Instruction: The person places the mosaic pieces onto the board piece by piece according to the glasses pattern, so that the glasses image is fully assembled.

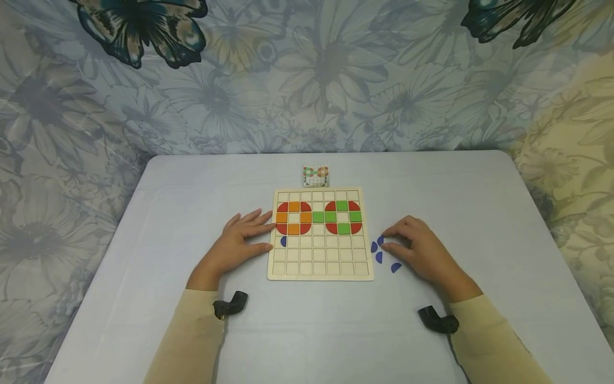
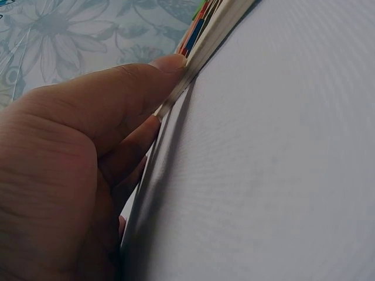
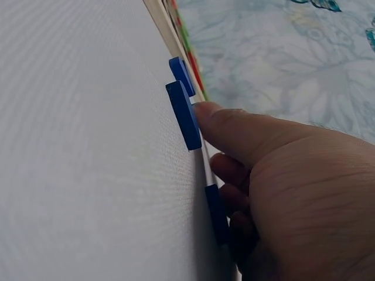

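Note:
A pale wooden grid board (image 1: 320, 272) lies flat on the table, with red, orange and green pieces forming two rings joined by a green square (image 1: 318, 217). One blue half-circle piece (image 1: 283, 241) sits in a cell at the board's left. My left hand (image 1: 237, 242) has its fingers spread and touches the board's left edge; the left wrist view shows the thumb (image 2: 167, 63) at the rim. To the right of the board, my right hand (image 1: 422, 250) pinches a blue half-circle piece (image 1: 380, 240) between thumb and forefinger. Other blue pieces (image 1: 395, 267) lie loose nearby.
Behind the board stands a small pattern card (image 1: 316, 175) with a grid and coloured shapes. A white cloth covers the table (image 1: 316, 330). Floral fabric (image 1: 326, 80) hangs behind it. Both wrists carry black cameras (image 1: 231, 305).

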A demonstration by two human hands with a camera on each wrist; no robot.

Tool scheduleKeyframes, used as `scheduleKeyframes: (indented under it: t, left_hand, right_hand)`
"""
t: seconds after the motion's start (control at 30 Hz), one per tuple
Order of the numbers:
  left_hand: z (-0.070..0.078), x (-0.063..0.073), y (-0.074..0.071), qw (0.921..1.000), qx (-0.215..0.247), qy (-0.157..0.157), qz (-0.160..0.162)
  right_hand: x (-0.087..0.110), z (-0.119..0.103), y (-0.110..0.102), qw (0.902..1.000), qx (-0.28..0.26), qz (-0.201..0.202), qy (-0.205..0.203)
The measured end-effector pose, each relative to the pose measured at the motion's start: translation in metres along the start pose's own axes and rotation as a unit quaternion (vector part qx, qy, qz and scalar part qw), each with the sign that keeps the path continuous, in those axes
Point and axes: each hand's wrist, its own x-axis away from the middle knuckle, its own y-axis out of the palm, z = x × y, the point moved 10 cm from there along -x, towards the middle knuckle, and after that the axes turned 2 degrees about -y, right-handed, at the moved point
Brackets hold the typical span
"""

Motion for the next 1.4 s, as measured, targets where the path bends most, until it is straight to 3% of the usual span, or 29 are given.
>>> scheduleKeyframes:
  t: [0.57,1.17,1.4]
  left_hand:
    - [-0.001,0.002,-0.001,1.0000,0.004,0.005,0.007]
    - [-0.002,0.003,-0.001,1.0000,-0.006,-0.001,0.007]
    - [-0.002,0.001,0.000,0.9999,-0.011,0.000,0.005]
  right_hand:
    - [0.002,-0.012,0.002,0.9973,0.074,-0.002,-0.006]
    - [0.002,-0.014,0.001,0.9981,0.059,0.009,-0.012]
    - [0.001,-0.028,-0.007,0.9981,0.043,0.027,-0.036]
